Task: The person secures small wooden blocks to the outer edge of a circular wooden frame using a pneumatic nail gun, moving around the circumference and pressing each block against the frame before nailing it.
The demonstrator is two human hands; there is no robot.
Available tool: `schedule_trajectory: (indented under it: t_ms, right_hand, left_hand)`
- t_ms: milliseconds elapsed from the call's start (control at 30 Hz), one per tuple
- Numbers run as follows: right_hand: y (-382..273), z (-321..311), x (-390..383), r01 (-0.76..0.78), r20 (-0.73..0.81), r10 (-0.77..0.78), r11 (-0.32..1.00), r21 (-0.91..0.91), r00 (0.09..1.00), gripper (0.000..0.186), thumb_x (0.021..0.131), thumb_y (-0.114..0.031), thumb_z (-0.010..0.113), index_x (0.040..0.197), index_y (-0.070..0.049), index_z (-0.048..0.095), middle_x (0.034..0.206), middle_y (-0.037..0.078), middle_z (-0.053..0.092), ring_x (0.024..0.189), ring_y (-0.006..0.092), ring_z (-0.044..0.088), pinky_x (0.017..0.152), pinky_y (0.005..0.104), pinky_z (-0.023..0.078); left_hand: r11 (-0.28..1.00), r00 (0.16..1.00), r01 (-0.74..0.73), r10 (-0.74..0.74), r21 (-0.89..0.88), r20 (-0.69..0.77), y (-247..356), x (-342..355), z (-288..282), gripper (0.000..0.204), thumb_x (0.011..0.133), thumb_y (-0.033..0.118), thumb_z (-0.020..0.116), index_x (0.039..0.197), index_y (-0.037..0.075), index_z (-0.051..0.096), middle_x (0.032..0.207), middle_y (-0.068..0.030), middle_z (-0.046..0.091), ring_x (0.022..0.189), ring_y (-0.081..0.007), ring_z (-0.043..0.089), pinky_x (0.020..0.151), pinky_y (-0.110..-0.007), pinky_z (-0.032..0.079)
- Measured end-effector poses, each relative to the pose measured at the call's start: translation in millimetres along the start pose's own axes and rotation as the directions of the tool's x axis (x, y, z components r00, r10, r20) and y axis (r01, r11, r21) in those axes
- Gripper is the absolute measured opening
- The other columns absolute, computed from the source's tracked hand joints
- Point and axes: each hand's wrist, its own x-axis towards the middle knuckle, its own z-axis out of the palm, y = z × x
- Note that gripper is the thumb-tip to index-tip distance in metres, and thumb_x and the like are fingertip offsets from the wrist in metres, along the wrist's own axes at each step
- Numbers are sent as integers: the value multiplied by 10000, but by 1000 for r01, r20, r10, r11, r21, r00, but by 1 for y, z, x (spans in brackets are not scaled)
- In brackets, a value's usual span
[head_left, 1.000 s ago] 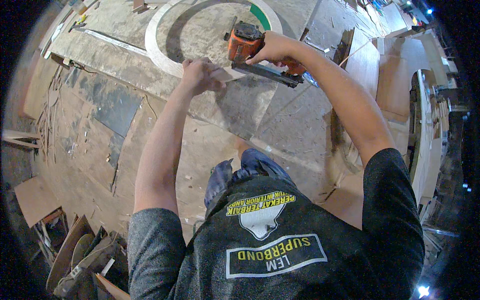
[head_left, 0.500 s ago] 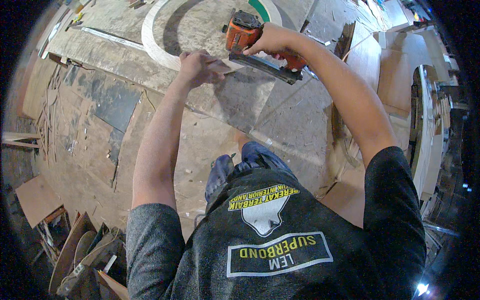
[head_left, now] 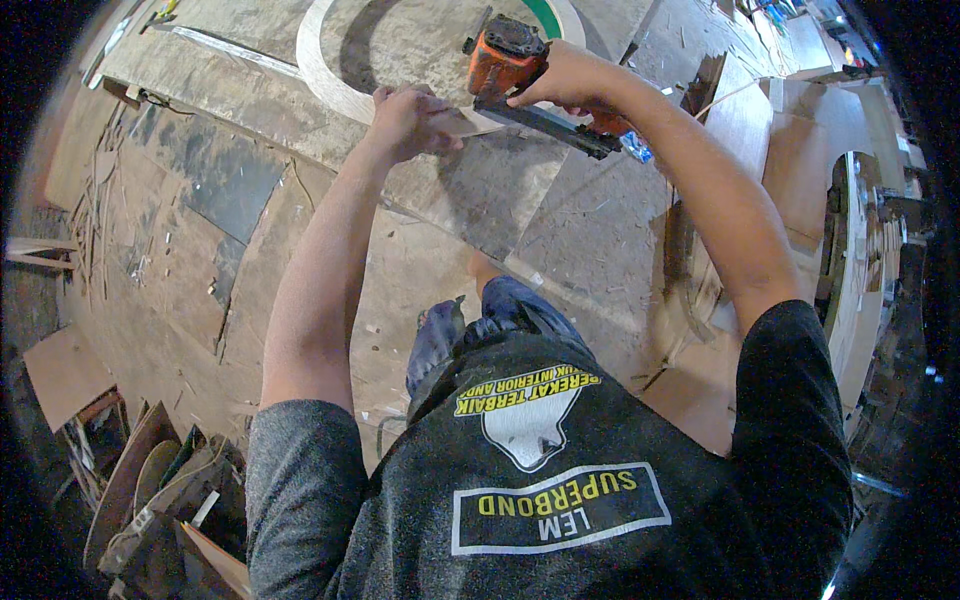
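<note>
My right hand (head_left: 565, 82) grips an orange and black nail gun (head_left: 505, 55) whose long dark magazine (head_left: 560, 128) runs back to the right. Its nose points down at a pale curved plywood ring (head_left: 325, 75) lying on a wooden work surface (head_left: 480, 190). My left hand (head_left: 405, 118) presses with closed fingers on the ring's near edge, just left of the tool. Both forearms reach forward from the lower edge.
A green curved piece (head_left: 548, 18) lies beyond the ring. Plywood sheets (head_left: 745, 115) and a curved frame (head_left: 850, 270) stand at the right. Scrap boards (head_left: 65, 375) and offcuts (head_left: 150, 490) litter the floor at the lower left. Wood slivers lie at the far left.
Both hands and the nail gun have shifted slightly up and left along the ring's edge; the left hand stays pressed on the ring.
</note>
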Motion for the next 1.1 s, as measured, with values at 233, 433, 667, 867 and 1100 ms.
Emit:
schedule_trajectory:
  t_ms: [233, 433, 667, 867, 1100]
  right_hand:
    - [-9, 2, 14, 41, 30, -37, 988, -150, 999, 545, 742, -472, 925, 840, 23, 721, 649, 95, 646, 477, 229, 603, 439, 388, 490]
    - [25, -10, 29, -30, 8, 32, 991, -131, 999, 498, 733, -445, 949, 828, -22, 704, 632, 62, 593, 510, 200, 580, 450, 384, 455]
    - [81, -35, -35, 58, -266, 26, 951, 304, 964, 590, 824, -327, 942, 1306, -64, 726, 1121, 39, 765, 940, 116, 666, 814, 320, 545]
    - [120, -46, -79, -88, -456, 253, 932, 352, 853, 550, 848, -287, 923, 1309, -62, 724, 1156, 42, 768, 1017, 144, 684, 895, 336, 550]
    - [149, -24, -110, -380, -330, 547, 808, 451, 769, 517, 874, -322, 898, 1276, -49, 725, 1081, 49, 754, 921, 132, 674, 674, 335, 547]
  left_hand:
    - [304, 972, -95, 236, 948, 22, 0, -5, -11, 531, 673, 360, 956, 1147, 157, 827, 1128, 14, 746, 1161, -222, 615, 1106, -444, 311]
    - [93, 991, -9, 131, 996, -3, 21, -1, 36, 666, 634, 403, 978, 1233, 175, 796, 1194, -27, 736, 1265, -246, 609, 1131, -491, 307]
    - [-45, 949, -41, 311, 998, 53, 42, -34, 35, 659, 689, 368, 939, 1294, 186, 753, 1258, -60, 683, 1288, -280, 606, 1191, -591, 243]
    - [27, 962, -83, 261, 996, 74, 46, -34, 32, 539, 696, 323, 934, 1191, 177, 779, 1191, -25, 686, 1226, -278, 606, 1195, -568, 263]
    - [4, 977, -72, 199, 997, 70, 56, -27, 41, 579, 680, 306, 946, 1215, 169, 772, 1153, -36, 679, 1190, -285, 624, 1181, -548, 287]
